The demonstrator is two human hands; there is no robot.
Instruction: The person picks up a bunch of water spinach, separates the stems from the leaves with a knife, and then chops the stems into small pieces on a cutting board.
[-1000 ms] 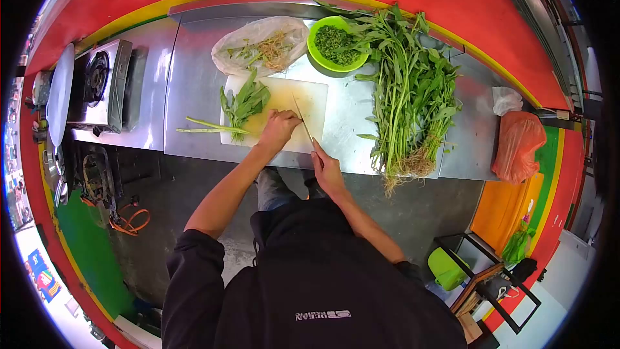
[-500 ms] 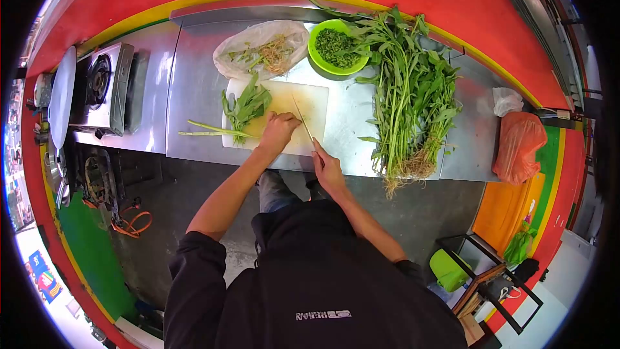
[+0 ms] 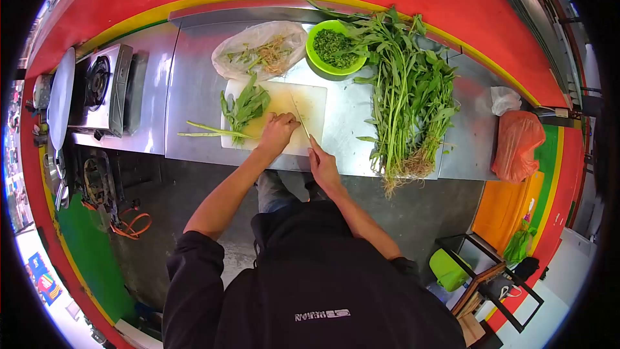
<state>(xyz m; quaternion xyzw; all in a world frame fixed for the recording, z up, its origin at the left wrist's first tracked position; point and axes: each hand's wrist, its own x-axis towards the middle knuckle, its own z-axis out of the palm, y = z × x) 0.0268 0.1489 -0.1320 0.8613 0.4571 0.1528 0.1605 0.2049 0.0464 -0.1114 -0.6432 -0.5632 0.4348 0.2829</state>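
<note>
My left hand (image 3: pixel 278 133) rests on the stained white cutting board (image 3: pixel 315 95), its fingers curled over the end of a green stem (image 3: pixel 216 132). To its left lie leafy tops (image 3: pixel 247 106), partly over the board. In my right hand (image 3: pixel 325 167) is a knife (image 3: pixel 300 115), gripped by the handle near the board's front edge. The blade points away from me, close beside my left fingertips. What lies directly under those fingers is too small to make out.
Behind the board sit a plastic bag (image 3: pixel 242 48) with rooty trimmings and a green bowl (image 3: pixel 314 63) of chopped greens. A large bundle of leafy greens (image 3: pixel 407 100) lies to the right, near an orange-red bag (image 3: pixel 517 145). A gas stove (image 3: pixel 106 84) stands left on the steel counter (image 3: pixel 200 90).
My right hand and the knife have shifted slightly left, toward my left hand. My left hand stays in almost the same spot on the board.
</note>
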